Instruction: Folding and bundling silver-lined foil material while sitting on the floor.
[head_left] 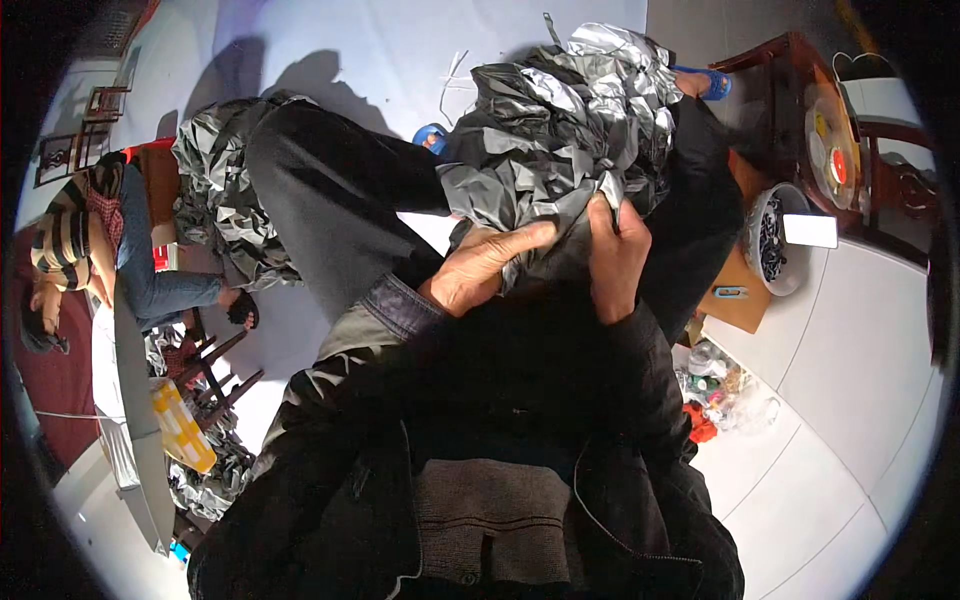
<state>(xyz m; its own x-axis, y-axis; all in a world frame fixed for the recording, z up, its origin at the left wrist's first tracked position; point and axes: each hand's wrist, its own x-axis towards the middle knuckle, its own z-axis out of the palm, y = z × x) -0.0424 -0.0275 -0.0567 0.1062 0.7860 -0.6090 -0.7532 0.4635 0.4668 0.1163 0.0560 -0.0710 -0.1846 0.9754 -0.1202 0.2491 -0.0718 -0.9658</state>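
A heap of crumpled, shiny silver-grey and black fabric (560,130) lies between my knees and spreads away from me. My left hand (480,265) is closed on its near edge, thumb on top and the other fingers mostly hidden beneath. A short way to the right, my right hand (618,255) pinches a raised fold of the same fabric between thumb and fingers. The piece between the two hands is dark and partly in shadow.
A second silver-black fabric heap (225,190) lies beyond my left knee. At right stand a bowl of small dark pieces (770,240), a white phone-like slab (810,230), a blue clip-like tool (730,292) and a wooden chair (775,110). Another person (75,240) sits at far left.
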